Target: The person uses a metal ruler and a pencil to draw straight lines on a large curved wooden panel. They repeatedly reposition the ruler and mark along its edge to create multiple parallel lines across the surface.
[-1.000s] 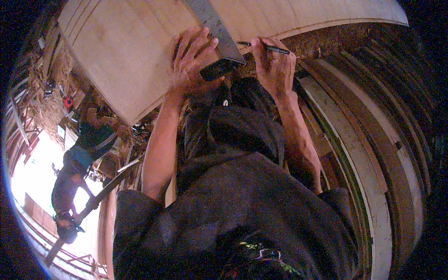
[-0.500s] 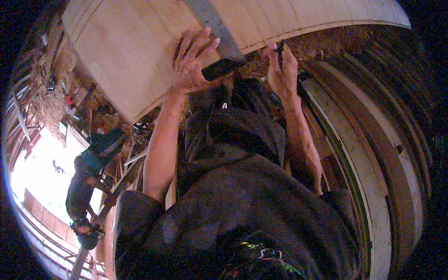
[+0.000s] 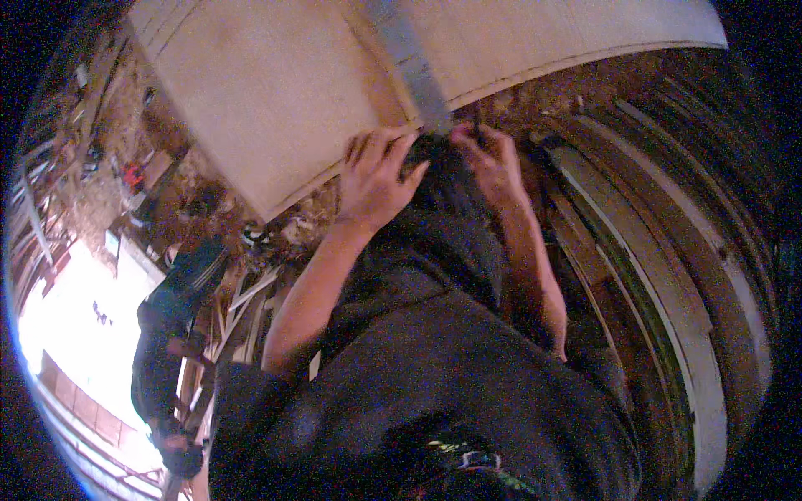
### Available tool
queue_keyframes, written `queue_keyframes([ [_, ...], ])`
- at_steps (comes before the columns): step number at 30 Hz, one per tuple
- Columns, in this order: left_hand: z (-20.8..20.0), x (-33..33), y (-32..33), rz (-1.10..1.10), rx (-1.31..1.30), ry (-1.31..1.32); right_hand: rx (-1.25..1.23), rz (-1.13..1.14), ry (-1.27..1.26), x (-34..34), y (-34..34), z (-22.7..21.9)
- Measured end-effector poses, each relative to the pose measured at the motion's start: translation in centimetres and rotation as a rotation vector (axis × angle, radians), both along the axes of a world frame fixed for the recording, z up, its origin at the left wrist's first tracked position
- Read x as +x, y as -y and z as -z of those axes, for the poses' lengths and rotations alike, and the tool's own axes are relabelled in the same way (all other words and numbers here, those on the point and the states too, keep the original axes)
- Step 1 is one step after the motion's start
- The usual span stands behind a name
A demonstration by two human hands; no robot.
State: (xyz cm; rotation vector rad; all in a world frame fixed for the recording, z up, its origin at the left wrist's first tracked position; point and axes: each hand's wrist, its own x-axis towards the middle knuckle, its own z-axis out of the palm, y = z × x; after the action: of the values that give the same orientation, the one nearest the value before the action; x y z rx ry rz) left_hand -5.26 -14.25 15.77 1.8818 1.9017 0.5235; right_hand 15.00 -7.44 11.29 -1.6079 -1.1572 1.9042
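Pale wooden board (image 3: 267, 92) spans the upper frame, a metal square (image 3: 408, 63) crossing it at top centre, the left hand (image 3: 373, 182) now drawn back to the square's near end beside the right hand (image 3: 499, 169), uncovering the board there, though neither hand's grip can be told.

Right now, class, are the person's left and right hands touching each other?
Apart: the head view shows the left hand and the right hand with a dark gap plainly visible between them.
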Motion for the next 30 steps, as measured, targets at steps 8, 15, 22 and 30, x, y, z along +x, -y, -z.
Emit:
queue_keyframes([
  [8, -4.2, -3.2, 6.8, 0.042, -0.087, 0.039, -0.023, -0.269, -0.025, -2.9, 5.2, -4.9],
  [15, -2.3, -5.7, 9.8, 0.054, -0.045, 0.006, -0.045, -0.264, -0.026, -5.8, 7.4, -4.8],
  [22, -3.7, -5.8, 10.7, 0.099, -0.068, -0.103, -0.120, -0.130, 0.007, -5.9, 8.4, -5.6],
  [30, -5.1, -5.2, 9.0, 0.045, 0.037, -0.041, -0.064, 0.043, 0.056, -5.2, 8.6, -7.7],
])
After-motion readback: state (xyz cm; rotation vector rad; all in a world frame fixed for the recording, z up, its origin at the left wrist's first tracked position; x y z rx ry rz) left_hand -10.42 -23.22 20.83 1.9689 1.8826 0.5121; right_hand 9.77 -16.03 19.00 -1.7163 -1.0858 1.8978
